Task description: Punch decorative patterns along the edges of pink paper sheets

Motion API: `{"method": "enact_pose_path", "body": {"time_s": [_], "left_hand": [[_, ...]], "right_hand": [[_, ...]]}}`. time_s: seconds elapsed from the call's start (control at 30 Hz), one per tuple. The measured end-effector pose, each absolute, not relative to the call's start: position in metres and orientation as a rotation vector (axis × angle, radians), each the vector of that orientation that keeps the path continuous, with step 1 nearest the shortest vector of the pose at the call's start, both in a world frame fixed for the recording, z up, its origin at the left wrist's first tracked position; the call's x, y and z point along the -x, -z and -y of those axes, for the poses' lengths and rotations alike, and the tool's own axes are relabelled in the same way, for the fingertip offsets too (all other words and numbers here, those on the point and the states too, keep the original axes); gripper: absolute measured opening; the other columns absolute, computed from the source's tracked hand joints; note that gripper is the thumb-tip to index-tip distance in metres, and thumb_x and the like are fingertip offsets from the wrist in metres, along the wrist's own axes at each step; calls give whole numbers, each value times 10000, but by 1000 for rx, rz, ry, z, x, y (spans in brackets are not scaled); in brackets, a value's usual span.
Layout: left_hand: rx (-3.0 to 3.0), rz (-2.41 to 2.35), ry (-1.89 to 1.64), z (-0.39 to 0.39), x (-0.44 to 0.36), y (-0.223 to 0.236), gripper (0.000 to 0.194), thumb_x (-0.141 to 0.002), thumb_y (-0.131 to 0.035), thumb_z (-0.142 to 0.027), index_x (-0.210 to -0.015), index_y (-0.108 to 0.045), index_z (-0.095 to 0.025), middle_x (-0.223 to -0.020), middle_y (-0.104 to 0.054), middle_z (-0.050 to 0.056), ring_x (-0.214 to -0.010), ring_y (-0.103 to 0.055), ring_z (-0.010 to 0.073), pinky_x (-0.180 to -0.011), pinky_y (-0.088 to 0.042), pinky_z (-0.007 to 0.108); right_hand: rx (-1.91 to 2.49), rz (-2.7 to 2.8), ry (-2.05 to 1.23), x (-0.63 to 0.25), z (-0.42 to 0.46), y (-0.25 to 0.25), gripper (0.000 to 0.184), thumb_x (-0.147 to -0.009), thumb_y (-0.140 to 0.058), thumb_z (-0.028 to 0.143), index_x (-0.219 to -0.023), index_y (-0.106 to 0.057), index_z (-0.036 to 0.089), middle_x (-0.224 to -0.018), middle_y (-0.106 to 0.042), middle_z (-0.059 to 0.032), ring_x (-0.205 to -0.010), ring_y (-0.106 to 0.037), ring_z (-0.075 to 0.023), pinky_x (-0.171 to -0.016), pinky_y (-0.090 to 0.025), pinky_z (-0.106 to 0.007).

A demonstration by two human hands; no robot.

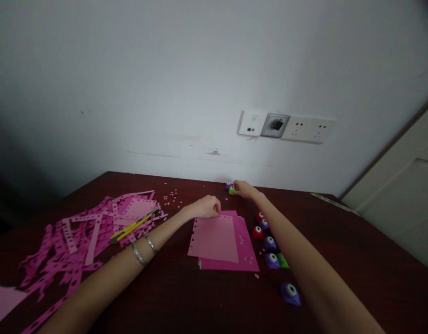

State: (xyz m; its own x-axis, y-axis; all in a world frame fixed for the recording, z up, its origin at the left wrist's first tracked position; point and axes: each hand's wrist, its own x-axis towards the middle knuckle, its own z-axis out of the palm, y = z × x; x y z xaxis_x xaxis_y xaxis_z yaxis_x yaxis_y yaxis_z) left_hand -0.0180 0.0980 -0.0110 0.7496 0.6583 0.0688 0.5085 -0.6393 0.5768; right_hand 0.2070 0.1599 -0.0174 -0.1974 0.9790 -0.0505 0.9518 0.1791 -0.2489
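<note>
Left grip: my left grip [204, 207] is curled over the far edge of the light pink sheet [216, 239]; I cannot tell whether I pinch it.
Right grip: my right grip [245, 189] touches the small green eyed toy [232, 190] at the worktop's [172, 297] far side; pinched or not, I cannot tell.
Beneath the sheet: darker pink paper [247, 250].
Left: punched pink strips [94, 239], yellow tool [132, 230].
</note>
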Motion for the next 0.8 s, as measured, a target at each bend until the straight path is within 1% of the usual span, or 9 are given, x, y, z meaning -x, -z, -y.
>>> {"method": "enact_pose_path", "body": {"time_s": [0.07, 0.13, 0.27, 0.33, 0.43, 0.5, 0.63, 0.73, 0.8], "left_hand": [[-2510, -831, -330, -100, 17, 12, 181, -599, -533, -95, -700, -674, -148, -649, -649, 18, -589, -569, 119, -529, -377, 204], [-2568, -807, -331, -102, 17, 14, 201, -600, -527, -90, -715, -680, -148, -674, -659, 26, -609, -575, 123, -543, -383, 206], [-2571, -783, -379, -104, 18, 14, 230, -598, -508, -75, -699, -693, -165, -689, -673, 28, -627, -587, 133, -582, -405, 220], [-2548, -765, -395, -103, 19, 12, 237, -601, -499, -74, -691, -697, -168, -689, -678, 34, -624, -594, 140, -580, -411, 227], [-2524, -749, -385, -101, 17, 11, 226, -614, -504, -77, -689, -696, -169, -686, -677, 33, -613, -592, 136, -566, -409, 224], [-2514, -735, -372, -99, 15, 12, 208, -627, -515, -85, -697, -691, -172, -676, -670, 27, -601, -585, 128, -557, -401, 218], [-2569, -705, -393, -97, 11, 18, 98, -637, -600, -172, -699, -677, -176, -675, -653, 34, -607, -567, 138, -570, -389, 236], [-2619, -730, -409, -96, 9, 22, 94, -605, -659, -220, -692, -661, -185, -686, -631, 35, -626, -544, 147, -588, -377, 251], [-2608, -741, -390, -96, 9, 22, 103, -605, -658, -213, -705, -651, -190, -691, -615, 31, -634, -531, 147, -584, -368, 252]], "right_hand": [[1904, 2310, -337, -206, -158, 16, 286, -886, -497, 298, -1138, -516, 163, -1141, -542, -74, -946, -568, -189, -792, -487, -393], [1888, 2295, -336, -205, -154, 14, 275, -874, -517, 298, -1105, -536, 151, -1100, -564, -74, -919, -575, -183, -780, -488, -376], [1799, 2252, -325, -207, -135, 1, 201, -728, -667, 239, -878, -632, 110, -844, -645, -75, -783, -585, -177, -688, -446, -261], [1736, 2235, -323, -209, -119, -7, 179, -722, -650, 243, -843, -643, 111, -797, -648, -69, -739, -581, -173, -650, -424, -251], [1635, 2233, -370, -212, -90, -18, 191, -739, -620, 298, -837, -655, 137, -767, -651, -43, -696, -577, -155, -619, -413, -239], [1589, 2227, -415, -213, -69, -21, 225, -736, -618, 321, -874, -655, 147, -774, -655, -31, -684, -578, -141, -604, -419, -227], [1500, 2194, -522, -211, -31, -18, 211, -703, -639, 298, -861, -668, 160, -722, -653, -20, -630, -564, -132, -567, -417, -227], [1470, 2182, -565, -206, -14, -14, 171, -688, -644, 266, -827, -678, 172, -754, -667, -25, -658, -576, -142, -601, -431, -242], [1478, 2166, -573, -204, -8, -11, 170, -688, -640, 251, -833, -681, 174, -782, -674, -33, -693, -590, -155, -637, -442, -258]]}}
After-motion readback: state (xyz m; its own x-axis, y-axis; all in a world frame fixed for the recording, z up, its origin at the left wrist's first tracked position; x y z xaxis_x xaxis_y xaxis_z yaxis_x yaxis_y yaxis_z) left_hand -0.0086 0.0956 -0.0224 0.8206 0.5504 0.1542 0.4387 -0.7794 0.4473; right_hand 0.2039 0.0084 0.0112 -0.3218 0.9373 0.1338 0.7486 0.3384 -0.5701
